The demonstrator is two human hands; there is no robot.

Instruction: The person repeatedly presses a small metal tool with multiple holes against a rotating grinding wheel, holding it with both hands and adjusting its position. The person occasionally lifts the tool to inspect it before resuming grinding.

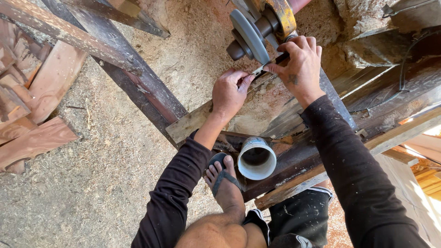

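A grey grinding wheel on a yellow-housed motor stands at the top of the head view. Both hands hold a thin metal blade just below the wheel's rim. My left hand pinches the blade's near end with thumb and fingers. My right hand grips the far end, fingers curled close to the wheel. Whether the blade touches the wheel I cannot tell. Both arms wear dark long sleeves.
A white plastic cup sits on a dark wooden beam beside my sandalled foot. Slanted timbers cross the upper left. Reddish planks lie stacked at left. Sawdust covers the ground.
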